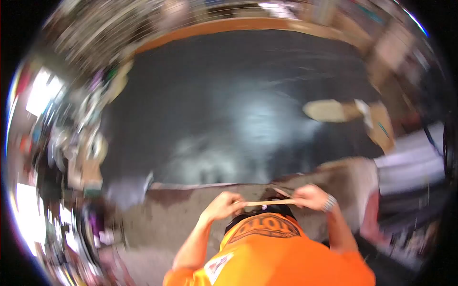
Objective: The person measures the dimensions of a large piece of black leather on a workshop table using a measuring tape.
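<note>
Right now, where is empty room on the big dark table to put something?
The middle of the dark table is bare, from its wooden far edge to the tan object at right. The left side is crowded with clutter.

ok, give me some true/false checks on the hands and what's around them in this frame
1. The left hand and the right hand each grip one end of a thin tan strip. True.
2. The strip hangs straight down from one hand. False: it runs roughly level between both hands.
3. The person wears a blue shirt. False: it is an orange shirt.
4. A wristband sits on the right wrist. True.
5. A pale tan object lies on the dark surface, off to the right. True.
</note>
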Tool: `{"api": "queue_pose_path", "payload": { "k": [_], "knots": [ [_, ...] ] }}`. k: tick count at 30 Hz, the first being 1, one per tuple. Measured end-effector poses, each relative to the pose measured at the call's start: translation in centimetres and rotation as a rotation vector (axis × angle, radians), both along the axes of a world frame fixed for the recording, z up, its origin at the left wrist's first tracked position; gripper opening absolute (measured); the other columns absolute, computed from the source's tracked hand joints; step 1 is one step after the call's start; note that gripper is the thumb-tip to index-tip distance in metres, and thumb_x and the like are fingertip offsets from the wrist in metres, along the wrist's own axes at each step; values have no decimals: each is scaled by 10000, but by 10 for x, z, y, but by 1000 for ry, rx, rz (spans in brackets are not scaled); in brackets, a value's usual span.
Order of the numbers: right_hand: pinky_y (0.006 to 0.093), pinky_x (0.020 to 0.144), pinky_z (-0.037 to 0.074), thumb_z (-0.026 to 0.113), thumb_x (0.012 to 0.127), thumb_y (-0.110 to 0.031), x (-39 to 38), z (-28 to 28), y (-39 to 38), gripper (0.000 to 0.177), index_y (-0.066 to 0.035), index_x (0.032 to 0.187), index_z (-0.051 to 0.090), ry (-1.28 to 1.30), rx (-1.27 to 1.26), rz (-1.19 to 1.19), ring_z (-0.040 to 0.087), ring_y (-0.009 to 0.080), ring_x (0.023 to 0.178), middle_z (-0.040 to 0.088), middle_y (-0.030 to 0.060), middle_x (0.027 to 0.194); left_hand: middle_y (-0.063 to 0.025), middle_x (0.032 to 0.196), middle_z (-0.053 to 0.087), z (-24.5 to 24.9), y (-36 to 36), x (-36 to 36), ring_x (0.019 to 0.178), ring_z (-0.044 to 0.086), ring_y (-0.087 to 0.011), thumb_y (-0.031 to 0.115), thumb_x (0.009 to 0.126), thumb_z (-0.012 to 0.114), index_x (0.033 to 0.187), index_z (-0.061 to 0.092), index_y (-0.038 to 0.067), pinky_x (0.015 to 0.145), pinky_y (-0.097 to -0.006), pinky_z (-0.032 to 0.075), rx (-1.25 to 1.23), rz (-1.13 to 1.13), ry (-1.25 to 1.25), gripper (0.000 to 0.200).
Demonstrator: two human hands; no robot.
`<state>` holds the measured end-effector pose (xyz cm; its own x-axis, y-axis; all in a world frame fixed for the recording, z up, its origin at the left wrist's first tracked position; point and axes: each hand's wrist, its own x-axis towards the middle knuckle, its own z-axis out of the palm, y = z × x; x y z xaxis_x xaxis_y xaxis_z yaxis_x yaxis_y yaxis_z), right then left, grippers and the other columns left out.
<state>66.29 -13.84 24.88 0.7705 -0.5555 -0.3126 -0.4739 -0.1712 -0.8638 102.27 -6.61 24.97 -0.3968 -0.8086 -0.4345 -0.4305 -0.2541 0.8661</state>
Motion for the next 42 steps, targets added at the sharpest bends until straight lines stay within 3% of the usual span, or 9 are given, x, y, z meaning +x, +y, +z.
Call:
{"api": "queue_pose_path", "payload": {
  "k": [6,10,15,23,29,33,35,40,42],
  "knots": [
    [266,574,483,706,876,-174,12,28,-18,189,14,866,700,183,163,-295,621,96,619,680,52,687,-65,748,679,-9,-18,91,665,594,-139,253,913,673,948,712,-2,634,-319,491,39,40,-22,261],
    [266,572,485,711,872,-177,21,29,-58,196,19,865,700,183,118,-232,624,99,617,681,44,676,-12,675,656,6,-24,111,631,596,-86,215,875,740,864,719,18,561,-264,471,25,303,60,199],
    [257,547,468,714,861,-176,54,44,-105,202,19,816,687,238,82,-184,613,89,591,678,47,659,-60,729,688,-9,-17,154,643,627,-101,205,883,736,922,699,-9,581,-234,495,95,857,328,221],
    [253,483,393,735,818,-116,88,35,-181,123,-5,785,693,385,16,-258,529,62,512,642,16,606,-82,762,689,-45,-57,366,629,637,-126,76,900,610,955,690,-32,595,-256,529,-28,1243,230,145],
    [258,513,434,745,819,-98,187,6,-239,127,1,770,683,450,142,-226,576,83,546,657,29,623,-77,688,679,-113,-78,587,589,637,-217,58,833,613,819,727,18,613,-324,536,-281,1375,-498,121],
    [268,512,433,742,824,-102,240,-30,-274,125,-8,763,685,465,132,-152,573,86,543,658,25,621,-141,929,696,-119,-89,667,930,635,-334,250,839,697,836,751,78,847,-434,507,-282,1374,-1201,180],
    [260,504,414,744,836,-121,263,-43,-288,145,-17,759,678,496,115,-144,569,85,544,650,22,615,-94,1049,676,-118,-98,682,1157,525,-332,323,835,713,884,753,96,975,-497,412,-195,1494,-1249,236],
    [269,505,435,734,824,-80,296,-58,-308,120,-26,736,672,542,156,-203,559,78,545,643,18,615,-115,1051,659,-135,-90,695,1123,542,-332,311,754,802,1012,663,85,959,-471,418,-326,1609,-1243,370],
    [304,529,463,706,821,-83,287,-85,-324,87,-47,760,655,392,166,-61,556,129,571,601,30,635,-188,997,648,-134,-77,702,977,590,-371,323,766,767,982,645,37,892,-462,464,-332,1344,-1583,378]
  ]
}}
